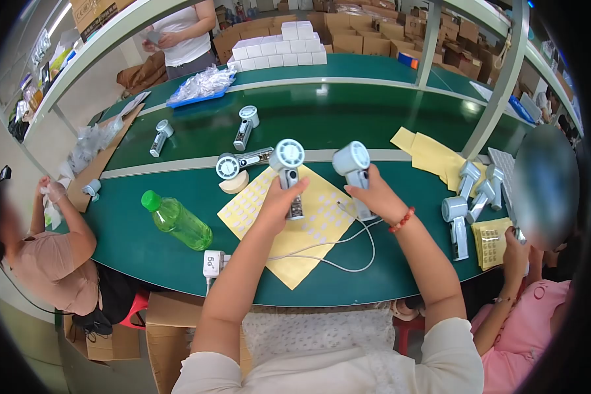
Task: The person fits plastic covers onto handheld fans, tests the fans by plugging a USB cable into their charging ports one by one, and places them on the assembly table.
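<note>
My left hand (286,201) is closed around the handle of a pale blue handheld fan (289,155), its round head upward. A second handheld fan (352,157) stands tilted in my right hand (377,196), which grips its handle and has a red bead bracelet at the wrist. Beneath both hands lies a yellow sticker sheet (289,262) with rows of small pale labels. A white cable (338,268) loops over the sheet by my right hand, near the charger (213,264). Another fan (228,167) rests beside a tape roll (234,184) just behind the sheet.
A green bottle (180,222) lies left of the sheet. Two more fans (245,125) (162,135) are farther back. Several fans (456,220) and yellow sheets (433,154) sit at right. Co-workers (62,262) (525,315) sit on both sides. White boxes (279,49) and a blue tray (200,97) stand behind.
</note>
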Demonstrator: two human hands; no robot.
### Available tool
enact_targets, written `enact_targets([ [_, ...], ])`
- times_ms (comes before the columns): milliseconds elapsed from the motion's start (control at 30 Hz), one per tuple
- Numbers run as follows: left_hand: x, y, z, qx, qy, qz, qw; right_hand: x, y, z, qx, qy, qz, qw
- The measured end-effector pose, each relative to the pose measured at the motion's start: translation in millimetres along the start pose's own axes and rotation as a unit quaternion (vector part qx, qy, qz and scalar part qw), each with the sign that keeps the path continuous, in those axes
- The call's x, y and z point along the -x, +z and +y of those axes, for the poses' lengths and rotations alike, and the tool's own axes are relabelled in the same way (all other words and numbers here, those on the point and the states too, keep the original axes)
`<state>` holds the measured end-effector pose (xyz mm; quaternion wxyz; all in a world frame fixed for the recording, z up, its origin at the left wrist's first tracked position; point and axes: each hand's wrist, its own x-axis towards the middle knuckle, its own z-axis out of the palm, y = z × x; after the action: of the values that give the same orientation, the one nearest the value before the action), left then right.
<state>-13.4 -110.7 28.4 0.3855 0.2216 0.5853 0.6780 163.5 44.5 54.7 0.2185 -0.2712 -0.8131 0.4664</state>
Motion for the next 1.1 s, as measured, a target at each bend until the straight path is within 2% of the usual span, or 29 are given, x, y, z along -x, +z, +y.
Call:
enact_targets([
  [100, -2.8, -1.5, -3.3, -0.157, 0.081, 0.106, 0.979, -12.4, 19.3, 2.1, -0.077, 0.013, -0.039, 0.996],
  [133, -4.0, -2.1, -5.2, -0.145, 0.093, 0.131, 0.976, -13.4, 26.8, -2.0, -0.034, -0.004, -0.027, 0.999],
  [233, -0.5, -6.8, -0.6, -0.295, 0.115, 0.147, 0.937, -26.0, 60.6, 12.8, 0.1, -0.027, 0.053, 0.993],
  [333, 4.4, -4.4, -3.8, -0.389, 0.146, 0.156, 0.896, -31.2, 79.4, 9.2, 0.166, 0.011, 0.069, 0.984],
  [367, 4.6, -5.2, -3.9, -0.427, 0.152, 0.155, 0.878, -31.3, 83.4, 8.0, 0.173, 0.025, 0.063, 0.983],
  [400, 7.2, -3.9, 1.7, -0.43, 0.111, 0.133, 0.886, -31.8, 86.7, 6.6, 0.18, 0.038, 0.058, 0.981],
  [433, 5.6, -5.5, -1.0, -0.456, 0.138, 0.136, 0.869, -31.8, 89.8, 6.7, 0.186, 0.052, 0.051, 0.98],
  [500, 5.0, -9.6, -9.1, -0.505, 0.189, 0.142, 0.83, -28.9, 98.1, 13.1, 0.179, 0.019, 0.056, 0.982],
  [633, 2.0, -11.7, -10.5, -0.521, 0.159, 0.122, 0.83, -9.7, 71.2, 5.8, 0.146, -0.021, 0.027, 0.989],
  [667, 2.5, -11.3, -10.4, -0.539, 0.173, 0.141, 0.812, 1.4, 57.5, 5.5, 0.166, -0.05, 0.057, 0.983],
  [767, 24.6, 5.6, 9.2, -0.571, 0.233, 0.172, 0.768, 51.4, -2.3, -1.0, 0.384, -0.083, 0.205, 0.897],
  [833, 29.8, 13.3, 14.2, -0.515, 0.332, 0.17, 0.772, 83.2, -37.2, 7.9, 0.492, -0.013, 0.327, 0.806],
  [900, 38.7, 26.0, 16.7, -0.477, 0.4, 0.143, 0.769, 111.0, -64.9, 53.3, 0.496, 0.042, 0.387, 0.776],
  [967, 47.8, 36.3, 12.4, -0.443, 0.46, 0.105, 0.762, 137.0, -75.8, 79.2, 0.547, 0.082, 0.422, 0.718],
  [1000, 55.7, 47.8, 4.8, -0.42, 0.513, 0.071, 0.746, 145.6, -87.4, 86.9, 0.51, 0.123, 0.399, 0.752],
  [1067, 58.5, 54.0, -6.5, -0.4, 0.508, 0.002, 0.763, 155.3, -101.2, 96.5, 0.418, 0.201, 0.347, 0.815],
  [1100, 59.8, 56.1, -10.5, -0.39, 0.506, -0.032, 0.769, 157.5, -102.5, 97.2, 0.422, 0.151, 0.356, 0.82],
])
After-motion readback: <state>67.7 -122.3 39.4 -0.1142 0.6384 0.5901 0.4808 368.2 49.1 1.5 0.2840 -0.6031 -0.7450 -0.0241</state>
